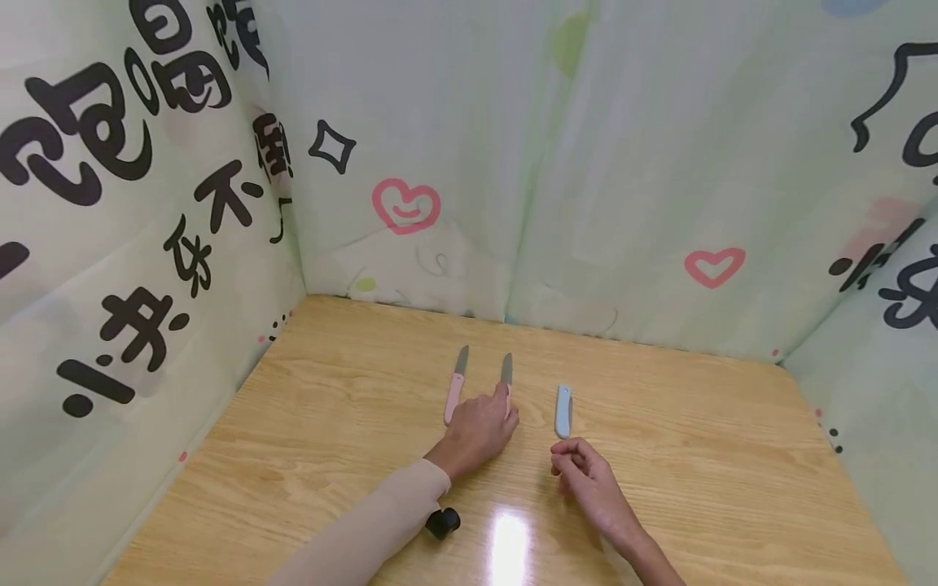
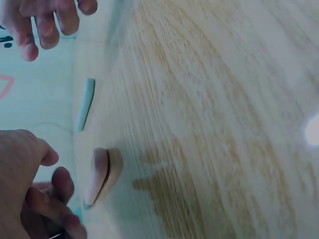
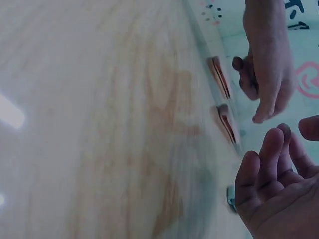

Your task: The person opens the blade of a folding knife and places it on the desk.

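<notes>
Blue folded knife (image 1: 563, 411) just beyond loosely curled right hand (image 1: 592, 484)

White glare (image 1: 509, 545) on the tabletop (image 1: 696, 456)

You had a wooden table (image 1: 696, 439) in front of you, its pale brown top streaked with grain and bearing a bright patch of glare near your side. Directly on it lay two pink-handled knives, the left one (image 1: 453, 393) and the right one (image 1: 507, 371) (the latter partly covered from above), both with grey blades pointing toward the far edge. To your right of them, well apart, lay a light blue handle (image 1: 563, 411), roughly lengthwise to you.
</notes>
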`<state>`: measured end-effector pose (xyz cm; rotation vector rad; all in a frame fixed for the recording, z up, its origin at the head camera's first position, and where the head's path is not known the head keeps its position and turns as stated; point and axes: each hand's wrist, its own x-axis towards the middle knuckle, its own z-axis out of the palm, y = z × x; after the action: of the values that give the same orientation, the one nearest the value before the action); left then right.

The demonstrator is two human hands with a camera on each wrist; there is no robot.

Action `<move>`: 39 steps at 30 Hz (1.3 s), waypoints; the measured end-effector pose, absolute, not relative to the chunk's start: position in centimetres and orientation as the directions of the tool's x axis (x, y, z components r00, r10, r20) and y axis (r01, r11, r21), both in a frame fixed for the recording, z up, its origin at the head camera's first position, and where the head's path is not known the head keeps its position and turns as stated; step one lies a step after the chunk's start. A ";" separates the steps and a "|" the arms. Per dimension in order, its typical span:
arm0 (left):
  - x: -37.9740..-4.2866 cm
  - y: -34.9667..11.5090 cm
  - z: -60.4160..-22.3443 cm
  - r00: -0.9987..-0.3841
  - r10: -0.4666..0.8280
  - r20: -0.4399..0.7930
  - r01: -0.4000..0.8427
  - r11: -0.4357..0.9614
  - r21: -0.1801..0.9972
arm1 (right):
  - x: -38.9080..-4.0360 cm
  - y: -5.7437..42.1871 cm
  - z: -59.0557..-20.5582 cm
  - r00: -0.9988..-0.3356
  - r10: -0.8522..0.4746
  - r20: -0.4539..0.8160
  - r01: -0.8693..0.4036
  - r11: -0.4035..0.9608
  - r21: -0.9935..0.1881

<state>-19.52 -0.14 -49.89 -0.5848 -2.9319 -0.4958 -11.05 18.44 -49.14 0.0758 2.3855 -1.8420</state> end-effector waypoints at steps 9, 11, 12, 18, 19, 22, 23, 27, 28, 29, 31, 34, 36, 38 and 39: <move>-18.9 -0.1 -49.7 -0.864 0.402 0.303 0.478 0.845 0.241 | -14.0 19.4 -49.9 -0.972 -0.156 0.173 -0.233 0.673 -0.702; -18.8 0.0 -49.7 -0.864 0.408 0.296 0.481 0.842 0.244 | -14.5 19.3 -49.9 -0.958 -0.192 0.215 -0.286 0.720 -0.632; -18.7 0.0 -49.8 -0.865 0.408 0.291 0.480 0.842 0.247 | -14.8 19.3 -49.9 -0.951 -0.209 0.229 -0.307 0.743 -0.595; -18.0 0.0 -49.7 -0.861 0.418 0.289 0.489 0.837 0.246 | -15.5 19.1 -50.4 -0.930 -0.287 0.231 -0.362 0.830 -0.425; -17.9 0.1 -49.7 -0.858 0.423 0.293 0.494 0.835 0.242 | -15.6 19.2 -50.6 -0.927 -0.301 0.225 -0.370 0.831 -0.415; -17.5 0.2 -49.6 -0.848 0.438 0.299 0.511 0.827 0.237 | -15.6 19.4 -50.9 -0.920 -0.334 0.204 -0.390 0.826 -0.406; -17.5 0.2 -49.5 -0.843 0.444 0.303 0.518 0.822 0.236 | -15.6 19.6 -51.0 -0.918 -0.343 0.199 -0.396 0.821 -0.411; -17.4 0.4 -49.2 -0.824 0.462 0.327 0.543 0.808 0.228 | -15.8 20.0 -51.1 -0.911 -0.369 0.185 -0.413 0.803 -0.429; -17.5 0.4 -49.1 -0.822 0.463 0.332 0.546 0.807 0.226 | -15.9 20.1 -51.1 -0.907 -0.380 0.184 -0.422 0.799 -0.429; -17.5 0.4 -49.1 -0.821 0.462 0.335 0.546 0.806 0.227 | -16.0 20.2 -51.1 -0.901 -0.392 0.185 -0.433 0.795 -0.425; -17.6 0.5 -49.2 -0.820 0.457 0.343 0.545 0.806 0.229 | -16.3 20.5 -51.0 -0.889 -0.414 0.193 -0.457 0.790 -0.408; -17.6 0.5 -49.3 -0.817 0.452 0.359 0.550 0.799 0.245 | -16.7 20.8 -51.1 -0.873 -0.441 0.208 -0.487 0.790 -0.373; -17.6 0.5 -49.5 -0.810 0.449 0.377 0.557 0.790 0.257 | -16.9 21.0 -51.2 -0.868 -0.450 0.209 -0.497 0.795 -0.348; -17.6 0.5 -49.7 -0.806 0.445 0.391 0.562 0.783 0.268 | -17.1 21.1 -51.3 -0.864 -0.459 0.204 -0.502 0.804 -0.318; -17.6 0.5 -49.7 -0.805 0.442 0.396 0.563 0.781 0.272 | -17.3 21.1 -51.4 -0.863 -0.463 0.203 -0.505 0.809 -0.300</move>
<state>-17.58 0.49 -49.73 -0.7724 -2.6625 -0.5494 -17.26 21.13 -51.37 -0.8331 3.1025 -0.5692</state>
